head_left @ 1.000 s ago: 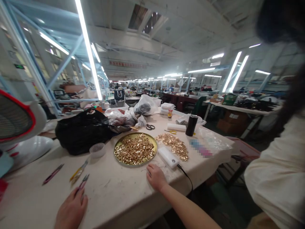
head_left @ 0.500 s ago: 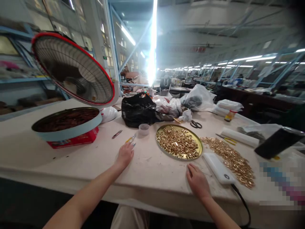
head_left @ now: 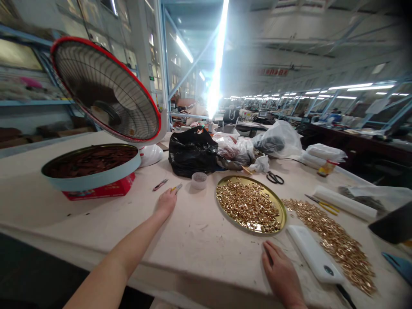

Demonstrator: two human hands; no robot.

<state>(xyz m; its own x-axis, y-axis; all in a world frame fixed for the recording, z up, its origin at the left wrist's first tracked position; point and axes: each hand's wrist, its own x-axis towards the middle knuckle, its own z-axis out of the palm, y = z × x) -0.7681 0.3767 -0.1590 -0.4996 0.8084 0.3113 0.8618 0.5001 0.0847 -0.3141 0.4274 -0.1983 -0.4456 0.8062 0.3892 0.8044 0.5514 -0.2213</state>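
My left hand (head_left: 165, 201) reaches forward across the white table (head_left: 199, 244), its fingers closed over yellow-handled thread snips (head_left: 177, 187) whose tip sticks out past the fingertips. My right hand (head_left: 280, 274) lies palm down near the table's front edge and holds nothing. It is just in front of a round gold tray (head_left: 280, 205) heaped with small gold metal parts (head_left: 247, 205), and left of a white power bank (head_left: 313, 257) with a black cable.
A red-rimmed fan (head_left: 106, 90) and a round tin of brown pieces (head_left: 90, 165) stand at the left. Pink snips (head_left: 160, 184), a small plastic cup (head_left: 199, 180), a black bag (head_left: 193, 152), clear bags and scissors (head_left: 275, 177) lie behind. Loose gold rings (head_left: 334, 240) are strewn at right.
The view has swung left and down, bringing the fan and tin into sight. My left hand stretched forward with the snips; my right hand stays flat by the tray.
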